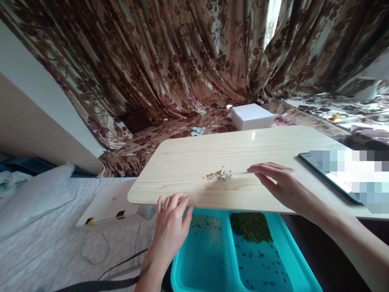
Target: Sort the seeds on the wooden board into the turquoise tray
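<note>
A small loose pile of greenish-brown and pale grains (221,174) lies on a light wooden tabletop (182,162). My right hand (278,182) is closed on a thin pale stick-like tool (241,173), whose tip reaches the right side of the pile. The tool's exact kind cannot be made out. At the table's front edge, my left hand (173,221) rests with its fingers apart, left of the pile. Below that edge sits a turquoise divided tray (229,251). Its right compartment holds a dark green heap (252,227); pale grains with dark bits (209,227) are scattered in the left one.
On the table's right side is a tablet-like device (331,178), its screen blurred out. Behind the table stand a white box (253,115) and a folded cloth (197,131), before floral curtains (182,61). A bed with a pillow (45,194) and cables is to the left.
</note>
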The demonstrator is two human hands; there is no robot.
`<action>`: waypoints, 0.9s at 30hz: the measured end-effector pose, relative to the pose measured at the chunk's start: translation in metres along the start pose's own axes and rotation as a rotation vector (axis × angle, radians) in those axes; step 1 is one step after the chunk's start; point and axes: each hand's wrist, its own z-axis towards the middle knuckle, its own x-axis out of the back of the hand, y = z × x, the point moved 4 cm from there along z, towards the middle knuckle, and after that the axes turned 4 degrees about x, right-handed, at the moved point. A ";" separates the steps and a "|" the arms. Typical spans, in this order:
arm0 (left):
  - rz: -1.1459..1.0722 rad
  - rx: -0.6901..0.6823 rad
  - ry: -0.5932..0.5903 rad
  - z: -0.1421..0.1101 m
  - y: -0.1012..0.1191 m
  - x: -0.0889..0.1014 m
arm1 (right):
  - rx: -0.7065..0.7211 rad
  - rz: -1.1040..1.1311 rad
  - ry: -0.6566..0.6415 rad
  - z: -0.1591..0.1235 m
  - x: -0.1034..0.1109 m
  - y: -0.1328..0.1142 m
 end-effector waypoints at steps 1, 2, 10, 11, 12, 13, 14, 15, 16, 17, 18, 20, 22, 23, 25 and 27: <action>0.001 -0.005 -0.001 0.000 0.000 -0.001 | 0.012 0.001 -0.007 -0.001 -0.001 0.000; 0.001 -0.009 -0.003 -0.001 -0.001 -0.002 | 0.026 0.000 -0.013 -0.001 0.000 0.000; 0.005 -0.026 -0.006 -0.004 -0.002 -0.003 | 0.043 -0.006 -0.052 -0.006 0.028 -0.016; 0.007 -0.025 -0.005 -0.004 -0.002 -0.003 | 0.042 -0.007 -0.055 -0.005 0.030 -0.018; 0.009 -0.025 -0.005 -0.004 -0.002 -0.003 | 0.043 -0.004 -0.057 -0.005 0.030 -0.019; 0.011 -0.026 -0.004 -0.004 -0.003 -0.004 | 0.039 0.001 -0.066 -0.005 0.030 -0.019; 0.012 -0.026 -0.004 -0.003 -0.003 -0.004 | 0.031 0.001 -0.072 -0.005 0.029 -0.018; 0.014 -0.026 -0.002 -0.003 -0.003 -0.004 | 0.018 -0.001 -0.077 -0.004 0.029 -0.017; 0.016 -0.025 0.001 -0.003 -0.003 -0.005 | 0.004 -0.004 -0.076 -0.003 0.028 -0.015; 0.017 -0.025 0.003 -0.004 -0.004 -0.005 | -0.006 -0.008 -0.067 -0.002 0.027 -0.013; 0.017 -0.026 0.004 -0.004 -0.004 -0.005 | -0.012 -0.013 -0.056 -0.001 0.027 -0.011; 0.016 -0.027 0.006 -0.004 -0.004 -0.006 | -0.017 -0.018 -0.045 0.001 0.025 -0.009; 0.013 -0.028 0.005 -0.004 -0.004 -0.006 | -0.019 -0.020 -0.058 0.003 0.022 -0.008; 0.011 -0.029 0.004 -0.005 -0.004 -0.006 | -0.016 -0.018 -0.067 0.004 0.021 -0.008; 0.008 -0.032 0.004 -0.005 -0.004 -0.006 | -0.010 -0.003 -0.089 0.004 0.021 -0.010; 0.004 -0.034 0.004 -0.005 -0.004 -0.006 | -0.008 0.011 -0.100 0.002 0.023 -0.012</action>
